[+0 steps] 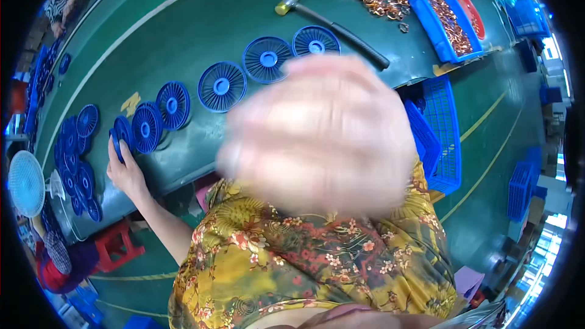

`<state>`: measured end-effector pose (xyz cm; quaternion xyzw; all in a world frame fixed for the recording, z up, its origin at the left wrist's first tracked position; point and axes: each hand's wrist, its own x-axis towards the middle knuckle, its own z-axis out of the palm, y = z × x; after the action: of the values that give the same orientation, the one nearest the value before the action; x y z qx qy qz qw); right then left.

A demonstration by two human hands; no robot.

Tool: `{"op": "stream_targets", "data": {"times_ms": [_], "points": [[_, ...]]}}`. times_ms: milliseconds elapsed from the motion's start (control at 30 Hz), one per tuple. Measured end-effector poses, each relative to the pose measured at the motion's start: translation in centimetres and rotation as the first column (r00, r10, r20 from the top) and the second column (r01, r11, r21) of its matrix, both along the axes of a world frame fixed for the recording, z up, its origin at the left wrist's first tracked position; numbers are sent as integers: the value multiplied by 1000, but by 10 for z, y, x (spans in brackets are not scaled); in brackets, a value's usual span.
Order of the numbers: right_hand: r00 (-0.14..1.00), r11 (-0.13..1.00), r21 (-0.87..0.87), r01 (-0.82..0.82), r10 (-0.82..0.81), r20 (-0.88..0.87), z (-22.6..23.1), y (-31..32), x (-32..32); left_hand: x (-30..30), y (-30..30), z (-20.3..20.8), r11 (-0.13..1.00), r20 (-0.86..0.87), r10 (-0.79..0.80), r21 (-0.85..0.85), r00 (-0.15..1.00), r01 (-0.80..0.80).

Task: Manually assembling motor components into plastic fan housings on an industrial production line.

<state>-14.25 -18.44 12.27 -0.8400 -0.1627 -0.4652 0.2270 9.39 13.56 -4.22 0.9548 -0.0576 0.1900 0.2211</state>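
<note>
At the left of the green table, my left hand (127,176) has its thumb and fingers closed around the rim of a blue spoked plastic wheel (116,144), tilted on edge. Close beside it stands another such wheel (124,129). A row of matching wheels (222,86) curves away toward the middle, lying flat with round hubs. My right hand (317,137) is raised very near the camera and smeared by motion, so its fingers cannot be read. It hides part of the table and the row's near right end.
A mallet (329,24) with a yellow head and black handle lies beyond the row. Copper-coloured rings (381,3) are scattered near a blue tray (436,12) full of them. More wheels (73,161) are heaped far left, near a white fan (27,183). Blue crates (442,128) stand right.
</note>
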Motion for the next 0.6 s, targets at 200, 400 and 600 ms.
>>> {"op": "stream_targets", "data": {"times_ms": [200, 400, 600], "points": [[668, 745, -80, 663, -636, -387, -103, -131, -18, 1, -3, 3, 972, 30, 66, 222, 997, -71], [493, 683, -207, 700, -673, -552, -136, -160, -32, 13, -27, -3, 910, 116, 189, 352, 975, -219], [443, 654, -352, 669, -732, -518, -139, -162, -6, -65, -192, 54, 654, 158, -751, 42, 641, 756]]}}
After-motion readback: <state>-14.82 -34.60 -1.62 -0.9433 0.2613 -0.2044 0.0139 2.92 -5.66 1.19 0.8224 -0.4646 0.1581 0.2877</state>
